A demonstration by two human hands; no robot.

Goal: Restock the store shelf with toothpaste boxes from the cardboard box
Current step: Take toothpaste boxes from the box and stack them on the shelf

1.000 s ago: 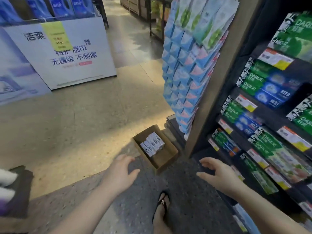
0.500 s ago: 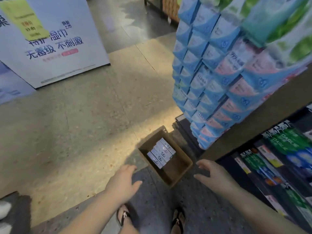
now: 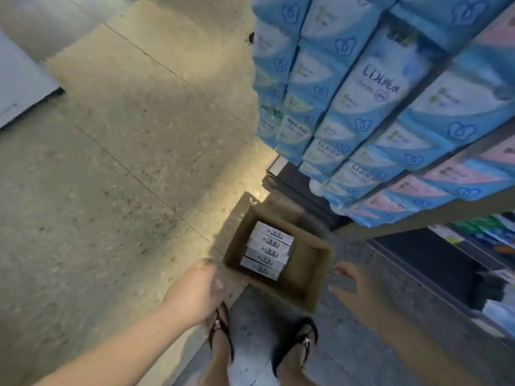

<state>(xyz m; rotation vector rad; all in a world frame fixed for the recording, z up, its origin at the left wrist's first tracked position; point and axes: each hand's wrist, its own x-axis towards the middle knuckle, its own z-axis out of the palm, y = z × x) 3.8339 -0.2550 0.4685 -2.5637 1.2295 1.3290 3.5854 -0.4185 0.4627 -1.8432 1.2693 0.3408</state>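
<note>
An open brown cardboard box (image 3: 306, 285) sits on the floor just ahead of my feet. Several white toothpaste boxes (image 3: 267, 250) lie side by side in its left half; the right half is bare. My left hand (image 3: 195, 291) hovers left of the box's near corner, fingers curled down, holding nothing. My right hand (image 3: 359, 293) hovers just right of the box, fingers spread and empty. The store shelf (image 3: 473, 246) with green and blue toothpaste packs shows at the right edge.
A hanging display of blue and pink packets (image 3: 362, 121) overhangs the box from above right. My sandalled feet (image 3: 295, 344) stand directly behind the box. A white sign board (image 3: 16, 87) stands at far left. Tiled floor stretches to the left.
The view has tilted down and closed in on the box. Both hands have dropped nearer to its two sides. The shelf has slid mostly out of view.
</note>
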